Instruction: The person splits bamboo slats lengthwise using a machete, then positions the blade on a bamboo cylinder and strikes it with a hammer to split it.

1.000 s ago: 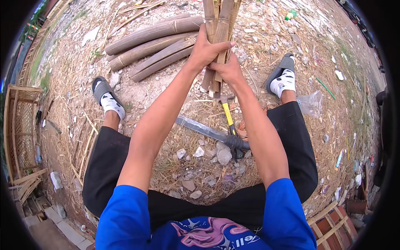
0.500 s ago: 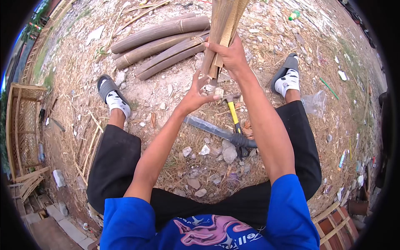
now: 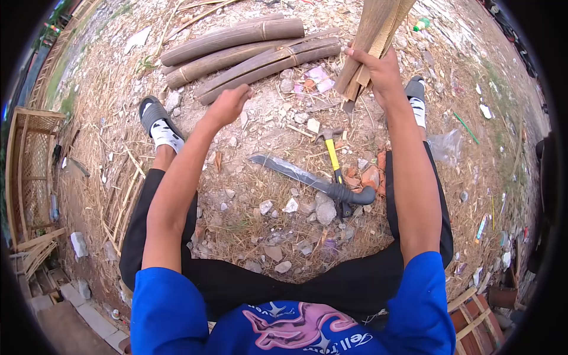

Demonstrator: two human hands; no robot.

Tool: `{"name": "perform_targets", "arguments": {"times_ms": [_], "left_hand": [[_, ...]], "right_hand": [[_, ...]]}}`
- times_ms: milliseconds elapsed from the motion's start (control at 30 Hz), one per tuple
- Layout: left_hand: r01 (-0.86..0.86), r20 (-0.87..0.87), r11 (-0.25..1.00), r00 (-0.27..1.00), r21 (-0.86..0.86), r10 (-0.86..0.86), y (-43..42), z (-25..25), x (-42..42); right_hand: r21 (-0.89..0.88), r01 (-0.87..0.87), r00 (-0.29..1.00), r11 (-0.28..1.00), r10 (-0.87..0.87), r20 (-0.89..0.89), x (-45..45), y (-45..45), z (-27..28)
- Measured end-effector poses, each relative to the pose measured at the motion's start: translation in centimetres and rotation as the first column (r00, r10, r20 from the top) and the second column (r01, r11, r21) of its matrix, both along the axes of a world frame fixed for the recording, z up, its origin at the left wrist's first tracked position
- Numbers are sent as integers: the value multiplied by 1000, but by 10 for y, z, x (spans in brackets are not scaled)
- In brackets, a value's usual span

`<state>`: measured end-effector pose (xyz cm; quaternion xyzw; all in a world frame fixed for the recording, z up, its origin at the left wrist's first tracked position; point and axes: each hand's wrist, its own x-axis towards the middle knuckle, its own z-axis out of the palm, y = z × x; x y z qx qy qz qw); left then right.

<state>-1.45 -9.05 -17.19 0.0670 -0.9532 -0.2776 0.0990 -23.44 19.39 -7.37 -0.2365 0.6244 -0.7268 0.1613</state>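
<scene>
My right hand point(image 3: 383, 74) is closed around a bundle of split bamboo slats point(image 3: 374, 41), raised upright at the upper right. Their lower ends stick out below my fingers. My left hand point(image 3: 228, 105) is curled shut over the ground, with nothing showing in it. It is just in front of the near end of a split bamboo pole point(image 3: 269, 66). Behind that lie more bamboo pole pieces point(image 3: 234, 40), stacked side by side. Between my legs a machete point(image 3: 290, 170) with a black handle lies beside a hammer point(image 3: 332, 152), whose handle is yellow and black.
Stones point(image 3: 325, 212) and broken brick point(image 3: 370, 176) litter the dry ground around the tools. A clear plastic bag point(image 3: 447, 147) lies beyond my right leg. At the far left stands a woven bamboo frame point(image 3: 36, 171). Bamboo lattice point(image 3: 476, 319) shows at the lower right.
The bamboo slats have moved right with my right hand. My left hand has left their lower ends, moved left and curled closed. The machete and hammer are now less covered.
</scene>
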Motion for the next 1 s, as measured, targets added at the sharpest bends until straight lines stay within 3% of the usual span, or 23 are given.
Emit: {"name": "perform_targets", "arguments": {"times_ms": [33, 67, 100, 133, 233, 267, 300, 333, 367, 433, 467, 533, 567, 600, 700, 767, 833, 900, 967, 1000], "left_hand": [[-38, 50, 981, 998, -191, 48, -38, 32, 2], [-69, -42, 938, 997, -339, 58, -74, 66, 11], [-138, -24, 885, 989, -445, 143, -103, 105, 24], [-154, 28, 830, 979, -537, 200, -139, 139, 42], [-345, -72, 595, 898, -726, 434, -196, 213, 116], [-388, -130, 575, 890, -720, 438, -221, 218, 146], [-385, -79, 545, 862, -745, 501, -223, 228, 171], [-386, -98, 462, 841, -799, 533, -230, 227, 199], [-384, -1, 426, 744, -819, 668, -235, 224, 225], [-297, 82, 389, 694, -872, 715, -245, 198, 284], [-345, 134, 366, 544, -864, 829, -232, 184, 302], [-318, 184, 342, 434, -884, 882, -258, 135, 363], [-314, 329, 410, 279, -856, 902, -252, 126, 366], [-273, 384, 456, 279, -847, 880, -250, 118, 369], [-432, 703, 729, 255, -531, 663, -244, 117, 326], [-338, 587, 778, 515, -530, 624, -257, 94, 302], [-335, 515, 847, 681, -413, 521, -227, 93, 247], [-342, 520, 871, 702, -353, 486, -174, 100, 188], [-204, 614, 930, 705, -304, 355, -144, 94, 147], [-79, 582, 948, 773, -308, 253, -150, 73, 139]], "right_hand": [[60, 42, 999, 997, -41, -25, -3, 8, -4], [121, 86, 996, 989, -81, -46, -2, 18, -14], [183, 132, 990, 974, -120, -71, -1, 28, -27], [209, 152, 986, 966, -135, -94, -5, 36, -44], [298, 197, 975, 934, -155, -158, -15, 56, -97], [340, 197, 975, 919, -145, -170, -17, 62, -111], [381, 195, 974, 904, -132, -186, -19, 64, -117], [388, 239, 970, 890, -201, -138, -14, 64, -119], [423, 235, 972, 875, -197, -132, -13, 66, -121], [487, 233, 972, 841, -199, -122, -18, 71, -126], [518, 255, 967, 817, -210, -145, -21, 74, -134], [580, 295, 955, 759, -220, -198, -34, 79, -149], [616, 319, 948, 721, -237, -213, -37, 80, -152], [649, 337, 941, 682, -248, -228, -40, 80, -155], [727, 355, 932, 589, -281, -227, -58, 71, -182], [770, 375, 922, 516, -295, -252, -63, 66, -190], [799, 423, 900, 428, -299, -316, -57, 55, -190], [833, 417, 906, 363, -239, -349, -51, 53, -182], [859, 414, 909, 301, -176, -377, -42, 49, -167], [872, 436, 900, 221, -77, -430, -37, 47, -162]]}}
